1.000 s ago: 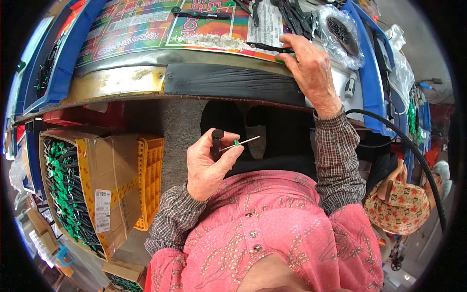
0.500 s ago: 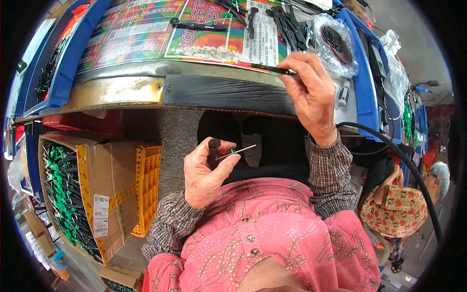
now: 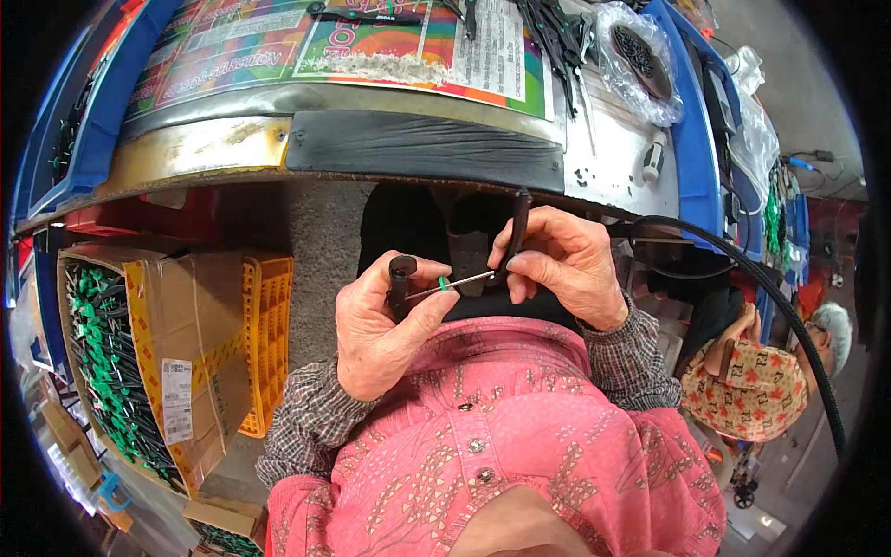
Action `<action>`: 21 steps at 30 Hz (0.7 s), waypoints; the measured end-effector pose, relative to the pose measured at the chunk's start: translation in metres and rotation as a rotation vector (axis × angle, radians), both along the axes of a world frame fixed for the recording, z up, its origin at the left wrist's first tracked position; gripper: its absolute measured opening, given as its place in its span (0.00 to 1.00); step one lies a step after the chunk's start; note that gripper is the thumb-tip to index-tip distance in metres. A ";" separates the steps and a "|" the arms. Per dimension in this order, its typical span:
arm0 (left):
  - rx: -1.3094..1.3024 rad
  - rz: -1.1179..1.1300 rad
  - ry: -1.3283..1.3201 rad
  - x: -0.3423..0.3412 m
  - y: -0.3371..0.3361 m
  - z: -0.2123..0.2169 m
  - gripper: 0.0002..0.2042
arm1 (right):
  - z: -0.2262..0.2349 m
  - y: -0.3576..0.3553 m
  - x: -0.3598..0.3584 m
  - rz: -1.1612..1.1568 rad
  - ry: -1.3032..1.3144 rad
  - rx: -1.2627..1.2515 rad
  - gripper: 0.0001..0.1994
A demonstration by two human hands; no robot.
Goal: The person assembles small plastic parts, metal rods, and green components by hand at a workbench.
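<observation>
Just beyond my lap, my left hand [image 3: 376, 320] is closed on a dark cylindrical-ended part [image 3: 401, 277] with a thin metal rod [image 3: 475, 278]. A small green piece [image 3: 443, 283] sits on the rod by the thumb tip. My right hand [image 3: 574, 271] pinches a long black plastic part [image 3: 520, 221], held nearly upright. Its lower end meets the free tip of the rod; whether the tip has entered it I cannot tell. Fingers cover the middle of both parts.
Past the bench edge [image 3: 418, 148] lie several black parts [image 3: 552, 42], a bagged dish of small black pieces [image 3: 640, 60] and blue bins [image 3: 687, 111]. A carton [image 3: 209, 325] of black-and-green parts and an orange crate [image 3: 267, 339] stand left. A black hose [image 3: 770, 302] and another person [image 3: 752, 385] are right.
My right hand has come down from over the bench edge to my left hand, bringing the black plastic part to the rod's tip. The left hand keeps its hold.
</observation>
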State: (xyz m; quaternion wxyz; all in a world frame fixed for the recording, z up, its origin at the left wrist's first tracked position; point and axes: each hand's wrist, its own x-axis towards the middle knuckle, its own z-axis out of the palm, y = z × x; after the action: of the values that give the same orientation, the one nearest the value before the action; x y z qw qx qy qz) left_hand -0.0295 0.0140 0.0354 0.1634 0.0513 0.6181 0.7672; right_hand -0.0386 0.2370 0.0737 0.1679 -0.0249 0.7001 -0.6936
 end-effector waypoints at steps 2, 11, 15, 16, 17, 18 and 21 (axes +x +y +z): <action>-0.010 -0.015 0.007 0.003 0.000 0.002 0.09 | -0.005 0.004 0.006 -0.023 -0.078 -0.078 0.08; -0.056 -0.048 -0.026 0.012 0.007 -0.001 0.09 | -0.039 0.009 0.028 -0.066 -0.160 -0.443 0.07; -0.076 -0.058 0.015 0.015 0.012 -0.005 0.09 | -0.055 0.015 0.035 -0.097 -0.120 -0.556 0.08; -0.094 -0.065 0.021 0.015 0.013 -0.006 0.09 | -0.058 0.015 0.037 -0.105 -0.126 -0.591 0.08; -0.092 -0.068 0.013 0.016 0.014 -0.007 0.09 | -0.060 0.015 0.038 -0.115 -0.130 -0.625 0.07; -0.115 -0.080 0.005 0.017 0.015 -0.007 0.09 | -0.062 0.015 0.040 -0.120 -0.138 -0.622 0.07; -0.130 -0.093 -0.006 0.018 0.019 -0.011 0.09 | -0.067 0.018 0.043 -0.137 -0.131 -0.620 0.07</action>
State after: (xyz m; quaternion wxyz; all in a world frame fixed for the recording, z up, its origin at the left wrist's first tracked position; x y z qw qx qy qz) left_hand -0.0116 0.0333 0.0244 0.2036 0.0672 0.6630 0.7173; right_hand 0.0040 0.2552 0.0068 0.1500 0.0174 0.4433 -0.8835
